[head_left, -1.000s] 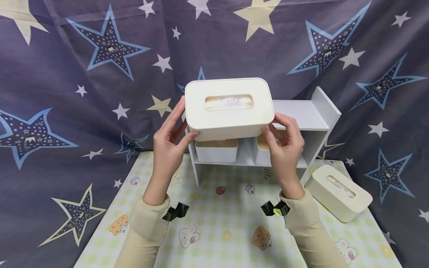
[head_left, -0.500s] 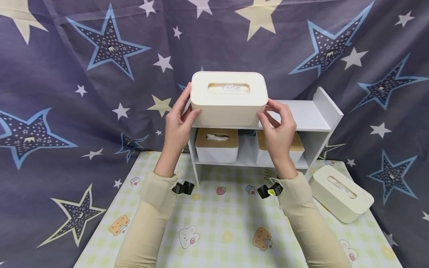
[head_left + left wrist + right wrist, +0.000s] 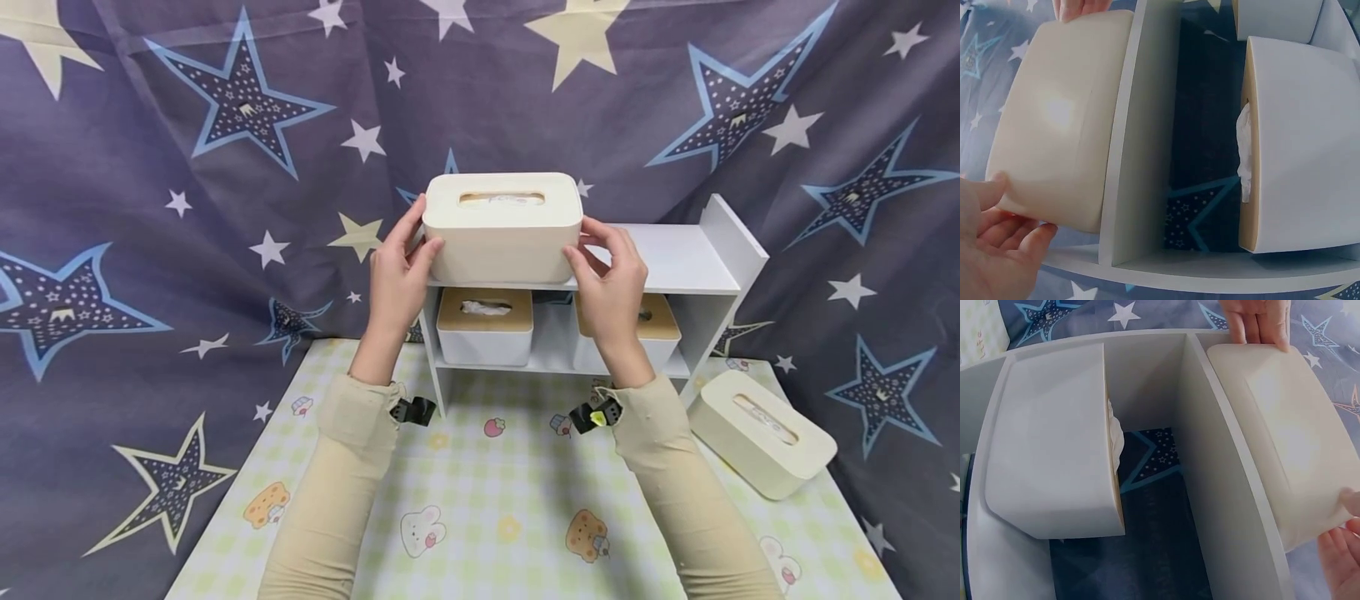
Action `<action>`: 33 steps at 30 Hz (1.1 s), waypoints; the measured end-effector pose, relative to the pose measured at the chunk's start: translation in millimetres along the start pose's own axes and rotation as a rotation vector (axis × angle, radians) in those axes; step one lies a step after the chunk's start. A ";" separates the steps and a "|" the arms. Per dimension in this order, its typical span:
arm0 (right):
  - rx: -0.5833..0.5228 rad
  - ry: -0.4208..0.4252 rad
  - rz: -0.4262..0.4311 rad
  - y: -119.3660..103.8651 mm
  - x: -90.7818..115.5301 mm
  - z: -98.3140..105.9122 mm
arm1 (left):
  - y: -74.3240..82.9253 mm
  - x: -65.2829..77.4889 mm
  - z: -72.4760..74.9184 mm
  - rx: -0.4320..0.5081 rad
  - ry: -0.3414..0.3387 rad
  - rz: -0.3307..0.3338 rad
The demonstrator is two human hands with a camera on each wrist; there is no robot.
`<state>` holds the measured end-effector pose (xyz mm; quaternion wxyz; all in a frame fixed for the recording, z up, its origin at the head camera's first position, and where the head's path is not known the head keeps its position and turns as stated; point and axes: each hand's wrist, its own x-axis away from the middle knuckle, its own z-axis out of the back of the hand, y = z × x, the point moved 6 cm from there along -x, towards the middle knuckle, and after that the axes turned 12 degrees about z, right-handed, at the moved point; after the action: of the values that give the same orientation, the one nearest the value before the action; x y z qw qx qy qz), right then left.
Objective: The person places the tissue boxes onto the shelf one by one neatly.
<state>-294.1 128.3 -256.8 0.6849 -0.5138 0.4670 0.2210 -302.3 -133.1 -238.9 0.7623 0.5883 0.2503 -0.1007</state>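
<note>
A cream tissue box [image 3: 501, 250] is level at the left part of the white shelf unit's top board [image 3: 667, 254]. Its underside appears to meet that board in both wrist views. My left hand [image 3: 397, 279] grips the box's left end, thumb on the front face and fingers round the side. At the opposite end, my right hand [image 3: 609, 279] holds it in the same way. Paper with handwriting shows through the slot in the lid. Both hands also appear in the left wrist view, on either end of the tissue box [image 3: 1063, 115].
Two white tissue boxes with wooden lids, one on the left [image 3: 486, 333] and one on the right [image 3: 660, 337], stand on the lower shelf. Another cream tissue box [image 3: 765, 437] lies on the checked tablecloth [image 3: 480, 492] at right. A starry curtain [image 3: 315, 208] hangs behind.
Both hands have carried the cream tissue box away from me and onto the shelf's top board, then slightly left. Its lid, tilted toward me before, is now level. The wooden-lidded boxes are less covered.
</note>
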 end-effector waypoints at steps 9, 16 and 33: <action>0.025 -0.013 0.003 0.3 -0.7 -3.4 | 0.7 -4.1 0.0 -0.092 0.053 0.023; 0.023 -0.030 -0.002 0.3 0.8 -4.8 | 3.0 -2.8 -2.3 -0.165 0.109 0.028; -0.088 -0.185 -0.018 -8.2 32.2 -2.1 | -4.7 35.4 -20.1 -0.116 0.088 -0.094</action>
<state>-273.5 117.6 -280.7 0.7038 -0.5249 0.3872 0.2815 -279.5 -110.4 -264.3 0.7778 0.5345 0.3164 -0.0957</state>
